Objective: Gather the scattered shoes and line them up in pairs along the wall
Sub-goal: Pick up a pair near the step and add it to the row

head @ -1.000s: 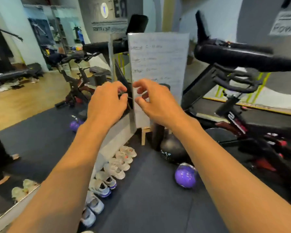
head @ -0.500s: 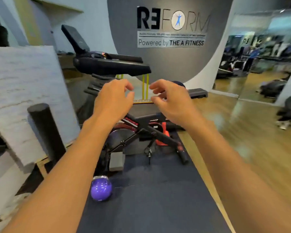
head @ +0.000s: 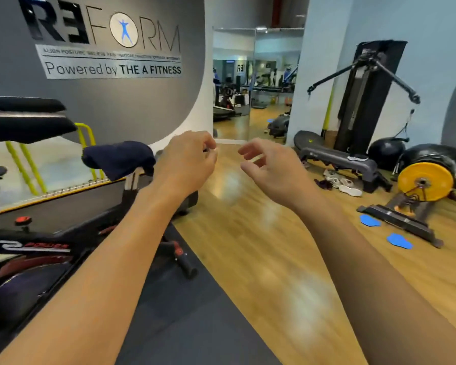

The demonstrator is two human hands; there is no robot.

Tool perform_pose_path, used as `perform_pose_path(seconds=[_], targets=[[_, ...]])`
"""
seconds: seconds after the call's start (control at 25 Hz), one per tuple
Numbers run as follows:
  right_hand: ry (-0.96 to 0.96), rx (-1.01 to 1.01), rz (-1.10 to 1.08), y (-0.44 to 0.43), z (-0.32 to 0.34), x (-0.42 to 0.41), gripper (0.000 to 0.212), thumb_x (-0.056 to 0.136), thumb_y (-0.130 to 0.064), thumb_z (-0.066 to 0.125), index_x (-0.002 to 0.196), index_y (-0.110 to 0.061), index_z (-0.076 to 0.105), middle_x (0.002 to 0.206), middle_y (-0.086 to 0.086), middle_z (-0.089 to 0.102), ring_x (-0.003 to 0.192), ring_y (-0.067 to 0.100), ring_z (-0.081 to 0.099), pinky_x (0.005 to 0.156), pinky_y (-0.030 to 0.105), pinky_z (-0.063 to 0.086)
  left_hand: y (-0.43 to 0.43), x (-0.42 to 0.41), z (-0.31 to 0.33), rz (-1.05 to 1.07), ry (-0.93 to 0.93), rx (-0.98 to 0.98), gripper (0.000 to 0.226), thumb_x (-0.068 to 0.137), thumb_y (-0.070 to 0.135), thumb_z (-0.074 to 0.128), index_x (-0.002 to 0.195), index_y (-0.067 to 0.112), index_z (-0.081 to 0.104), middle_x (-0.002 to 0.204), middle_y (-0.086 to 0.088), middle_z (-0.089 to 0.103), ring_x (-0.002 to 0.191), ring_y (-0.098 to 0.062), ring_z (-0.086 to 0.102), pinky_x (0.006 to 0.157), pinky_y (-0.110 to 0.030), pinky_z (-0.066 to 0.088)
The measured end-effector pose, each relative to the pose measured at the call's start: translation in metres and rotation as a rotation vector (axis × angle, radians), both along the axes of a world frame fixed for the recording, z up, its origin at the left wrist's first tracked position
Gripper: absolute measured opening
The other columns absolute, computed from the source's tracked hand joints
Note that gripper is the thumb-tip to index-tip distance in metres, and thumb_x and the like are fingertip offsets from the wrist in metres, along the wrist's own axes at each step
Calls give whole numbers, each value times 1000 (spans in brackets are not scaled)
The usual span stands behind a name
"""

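Left hand (head: 187, 159): fingers curled in toward the palm, thumb meeting fingertips, nothing visibly held. Right hand (head: 271, 167): fingers loosely spread and bent, empty. Both are raised at chest height over the light wooden plank floor (head: 248, 233), near each other but apart, bare forearms reaching in from the bottom edge.

Scattered pale sneakers (head: 340, 181): a small heap on the wood floor at far right, just in front of the dark grey step bench (head: 337, 158), well apart from both hands. One dark item lies beside the heap; cannot tell what it is. One dark shoe with a pale sole (head: 357, 157) rests on top of the bench.

Black exercise bike (head: 37, 246) stands at left on the dark rubber mat (head: 190, 325), a dark blue cloth (head: 119, 158) draped over its saddle. Yellow weight plate on a black sled frame (head: 425, 181) at right, two blue flat pads (head: 399, 241) on the floor before it. Grey wall with "REFORM" lettering (head: 103, 30) behind.
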State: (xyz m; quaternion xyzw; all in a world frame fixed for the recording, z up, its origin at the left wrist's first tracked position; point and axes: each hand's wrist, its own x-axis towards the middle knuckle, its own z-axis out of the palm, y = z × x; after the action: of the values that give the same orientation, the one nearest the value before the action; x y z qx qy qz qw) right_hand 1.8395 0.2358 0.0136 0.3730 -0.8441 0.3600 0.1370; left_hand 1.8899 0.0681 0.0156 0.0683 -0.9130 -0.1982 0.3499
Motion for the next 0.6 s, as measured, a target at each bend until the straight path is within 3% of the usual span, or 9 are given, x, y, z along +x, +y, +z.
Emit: perform_pose_path(seconds=[0.28, 0.4, 0.6], targets=[[-29, 105, -261, 44, -4, -186, 24, 92, -23, 59, 116, -21, 62, 110, -3, 63, 95, 11, 59, 88, 33, 50, 30, -237, -7, -228, -33, 32, 19, 91, 26, 57, 106, 20, 67, 102, -1, 68, 97, -20, 60, 78, -36, 49], [-63, 104, -367, 70, -20, -267, 23, 93, -24, 59, 116, -22, 61, 110, -5, 64, 95, 10, 59, 87, 32, 50, 53, -328, -22, -324, -86, 45, 18, 90, 23, 57, 103, 19, 68, 100, -2, 68, 94, -20, 61, 80, -40, 52], [-94, 88, -381, 83, -47, -409, 22, 93, -26, 58, 115, -24, 61, 108, -7, 64, 94, 8, 58, 84, 30, 50, 68, -470, -50, -351, -147, 7, 19, 90, 25, 56, 105, 20, 68, 105, -2, 68, 98, -21, 61, 84, -43, 52]])
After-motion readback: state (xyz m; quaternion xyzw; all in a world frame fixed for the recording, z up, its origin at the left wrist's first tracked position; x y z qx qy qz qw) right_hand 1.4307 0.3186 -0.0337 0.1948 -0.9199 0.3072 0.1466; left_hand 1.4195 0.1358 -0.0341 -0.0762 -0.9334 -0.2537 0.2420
